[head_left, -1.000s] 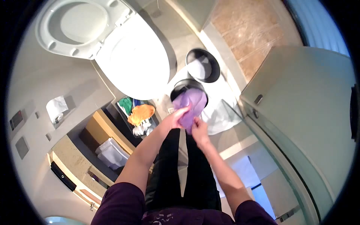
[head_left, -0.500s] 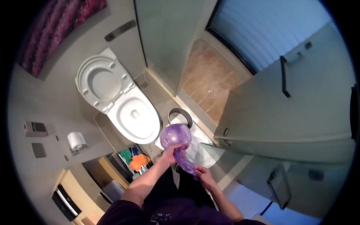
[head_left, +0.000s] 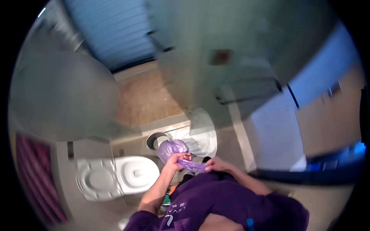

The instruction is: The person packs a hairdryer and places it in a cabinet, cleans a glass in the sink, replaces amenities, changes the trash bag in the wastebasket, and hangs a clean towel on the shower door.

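Observation:
A purple plastic bag (head_left: 172, 149), puffed out into a ball at its lower end, hangs in front of me. My left hand (head_left: 178, 161) is closed round the bag's neck, just below the bulge. The twisted length of the bag stretches to the right, where my right hand (head_left: 217, 164) pinches its end. What the bag contains cannot be made out. Behind the bulge, a dark round bin ring (head_left: 156, 141) stands on the floor by the shower sill.
A white toilet (head_left: 151, 175) with its lid raised is at the left. A white mat (head_left: 204, 134) lies on the floor ahead. Glass shower panels (head_left: 200, 69) stand beyond, with a brown tiled floor (head_left: 148, 100) behind them. A raised sill (head_left: 241, 144) runs at the right.
My view has swung to the right, so the toilet sits lower and further left. Both hands keep hold of the bag; its neck now runs nearly level between them.

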The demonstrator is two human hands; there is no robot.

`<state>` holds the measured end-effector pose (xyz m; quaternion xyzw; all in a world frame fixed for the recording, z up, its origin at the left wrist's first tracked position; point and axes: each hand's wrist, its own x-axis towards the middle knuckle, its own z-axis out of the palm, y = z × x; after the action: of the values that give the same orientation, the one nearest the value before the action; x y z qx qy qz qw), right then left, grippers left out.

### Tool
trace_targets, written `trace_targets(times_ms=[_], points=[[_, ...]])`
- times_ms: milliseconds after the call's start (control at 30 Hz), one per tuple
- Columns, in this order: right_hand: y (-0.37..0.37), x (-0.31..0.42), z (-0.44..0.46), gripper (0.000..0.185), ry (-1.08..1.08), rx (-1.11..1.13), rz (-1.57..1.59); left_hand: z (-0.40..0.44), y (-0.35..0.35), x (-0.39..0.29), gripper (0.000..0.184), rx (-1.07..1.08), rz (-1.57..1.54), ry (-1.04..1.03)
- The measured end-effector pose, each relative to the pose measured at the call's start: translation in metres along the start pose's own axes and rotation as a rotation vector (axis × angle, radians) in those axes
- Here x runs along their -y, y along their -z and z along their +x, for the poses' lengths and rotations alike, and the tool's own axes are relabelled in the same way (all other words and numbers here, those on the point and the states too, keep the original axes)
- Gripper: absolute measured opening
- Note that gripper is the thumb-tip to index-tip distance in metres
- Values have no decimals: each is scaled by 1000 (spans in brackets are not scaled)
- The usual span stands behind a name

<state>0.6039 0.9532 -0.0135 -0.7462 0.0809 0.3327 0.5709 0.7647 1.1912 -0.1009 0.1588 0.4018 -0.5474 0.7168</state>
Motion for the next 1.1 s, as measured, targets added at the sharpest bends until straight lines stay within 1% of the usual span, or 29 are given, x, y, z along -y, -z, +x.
trace_targets(times_ms=[33, 67, 133, 167, 200, 233, 267, 300, 333, 367, 400, 433, 467, 500, 533, 600, 633, 667, 733, 767, 833, 867, 900, 933, 967, 1000, 1067, 1100], points=[[7, -13, -2, 26, 35, -116, 61, 1, -17, -6, 12, 91, 137, 123], [18, -28, -5, 25, 70, -224, 114, 10, -32, -4, 12, 44, 224, 180], [38, -44, -18, 21, 91, -481, 263, 33, -60, -2, 18, -124, 472, 93], [48, -61, -16, 22, 35, -579, 307, 44, -79, 13, 18, -179, 638, 71], [55, -76, -11, 22, -25, -674, 354, 56, -95, 21, 18, -198, 706, 114], [60, -78, -15, 21, -133, -789, 483, 68, -110, 27, 18, -169, 862, 102], [72, -83, -27, 21, -140, -823, 521, 84, -123, 40, 17, -127, 990, 78], [83, -88, -43, 20, -158, -798, 822, 103, -130, 54, 23, -140, 1154, 26], [91, -98, -55, 20, -166, -759, 1122, 109, -152, 77, 23, -144, 1186, 52], [98, -112, -65, 19, -140, -889, 1085, 115, -173, 103, 31, -162, 1585, -101], [107, -125, -77, 19, -143, -907, 1108, 125, -196, 128, 40, -164, 1978, -270], [118, -138, -90, 18, -60, -1001, 1080, 153, -208, 140, 53, -201, 2264, -272], [130, -150, -105, 17, 20, -1089, 1042, 211, -183, 134, 54, -114, 2432, -406], [145, -158, -117, 12, -7, -1160, 1051, 220, -203, 161, 52, -99, 2652, -372], [158, -171, -130, 12, -15, -1175, 1067, 231, -227, 192, 50, -77, 2871, -334], [192, -201, -166, 8, 218, -1255, 939, 279, -255, 251, 40, 143, 3263, -293], [220, -213, -188, 5, 182, -1288, 770, 271, -302, 308, 28, 283, 3404, -460], [247, -239, -212, 5, 169, -1304, 776, 294, -318, 336, 27, 495, 3456, -516], [296, -283, -246, 7, 185, -1485, 143, 344, -349, 377, 20, 1071, 3347, -841], [314, -300, -265, 7, 172, -1494, 149, 363, -367, 398, 20, 1096, 3344, -827], [340, -333, -304, 8, 60, -1371, 564, 391, -404, 440, 20, 1628, 3116, -527], [351, -347, -322, 8, 54, -1383, 567, 400, -423, 459, 20, 1649, 3110, -523], [360, -358, -341, 7, 85, -1357, 747, 399, -446, 481, 20, 1531, 2941, -146], [368, -368, -359, 7, 118, -1325, 925, 405, -461, 497, 23, 1397, 2739, 180], [374, -376, -373, 11, 131, -1286, 974, 418, -471, 508, 23, 1417, 2743, 189], [379, -388, -381, 11, 134, -1304, 978, 433, -479, 517, 21, 1205, 2547, 439], [386, -412, -390, 14, 324, -1226, 1326, 464, -496, 535, 21, 777, 2098, 832], [397, -423, -399, 15, 359, -1171, 1378, 480, -506, 546, 23, 840, 2104, 827]])
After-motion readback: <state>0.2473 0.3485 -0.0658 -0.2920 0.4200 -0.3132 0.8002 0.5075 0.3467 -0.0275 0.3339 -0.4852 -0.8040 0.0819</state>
